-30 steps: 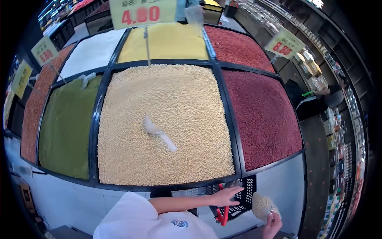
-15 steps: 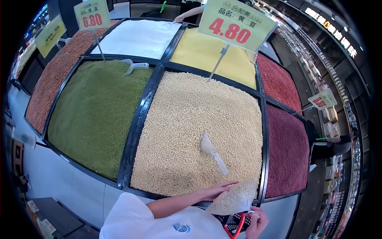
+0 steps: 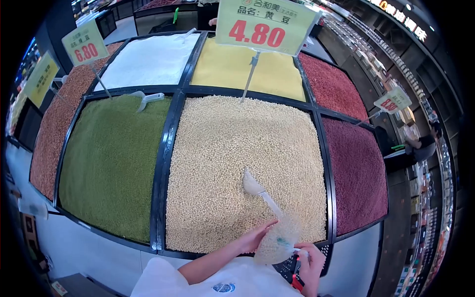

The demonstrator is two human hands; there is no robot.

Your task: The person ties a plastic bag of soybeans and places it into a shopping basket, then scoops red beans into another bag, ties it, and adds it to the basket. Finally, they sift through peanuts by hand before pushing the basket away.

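A clear plastic bag of soybeans [image 3: 281, 237] is held tilted over the front edge of the soybean bin [image 3: 242, 133]. My left hand [image 3: 255, 236] supports the bag from the left, its fingers partly hidden by it. My right hand [image 3: 310, 260] is closed on the bag's gathered neck, at the lower right. Just beyond the bag, a clear scoop [image 3: 253, 184] rests on the beans with its handle toward me; the bag overlaps the handle's end. Below the hands are a black perforated basket [image 3: 283, 270] and something red [image 3: 298, 282], partly hidden.
Green beans [image 3: 111, 163] with a second scoop [image 3: 148, 100] fill the left bin. Dark red beans [image 3: 354, 173] lie to the right; white [image 3: 151, 59] and yellow [image 3: 247, 69] goods lie behind. A price sign [image 3: 264, 27] stands in the soybeans. Another person [image 3: 420, 146] is at the right shelves.
The bag has been raised and tipped, now overlapping the scoop's handle. My right hand has moved up slightly. The camera view has shifted. The hand at the far bins is mostly out of sight.
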